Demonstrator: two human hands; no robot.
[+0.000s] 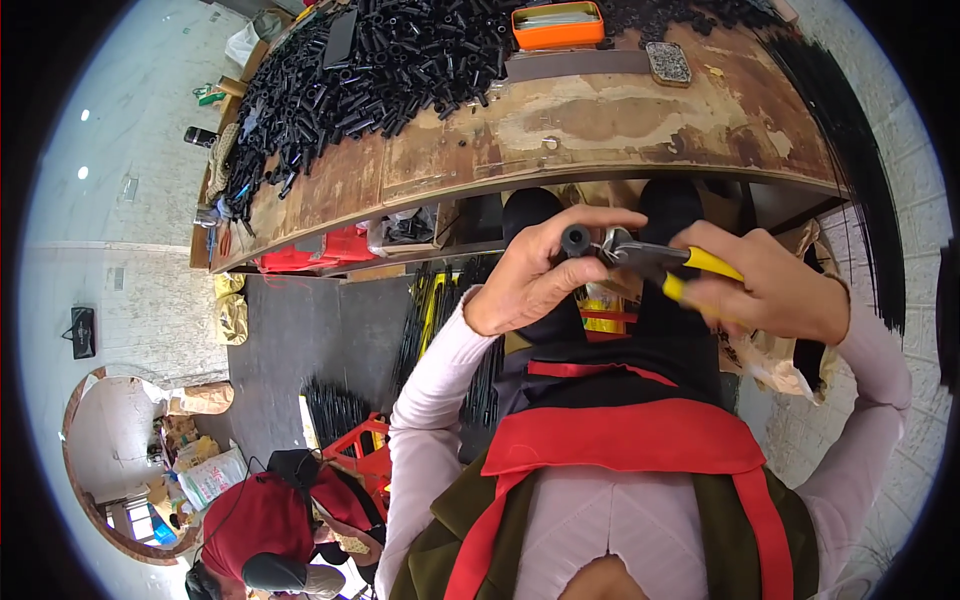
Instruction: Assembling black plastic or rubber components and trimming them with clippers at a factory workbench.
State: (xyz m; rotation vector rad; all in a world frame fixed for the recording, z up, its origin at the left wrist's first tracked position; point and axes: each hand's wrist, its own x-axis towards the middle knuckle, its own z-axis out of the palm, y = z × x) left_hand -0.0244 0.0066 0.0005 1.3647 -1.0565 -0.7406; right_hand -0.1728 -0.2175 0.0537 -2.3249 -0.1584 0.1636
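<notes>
My left hand point(530, 280) is closed round a black tubular part point(575, 239), whose round hollow end shows above the fingers. In my right hand point(785, 285) is a pair of pliers point(712, 264) with yellow handles; the fingers are slightly blurred. The metal jaws reach across to my left hand, right beside the tube's end. Whether the jaws grip anything cannot be made out. Both hands are over my lap, just in front of the worn wooden workbench point(600, 118).
A heap of black tubular parts point(400, 75) covers the bench's left side. Behind are an orange box point(560, 36) and a small tray of metal bits point(669, 62). Long black rods point(850, 150) hang at right; more rods point(345, 412) stand at left near another person point(265, 515).
</notes>
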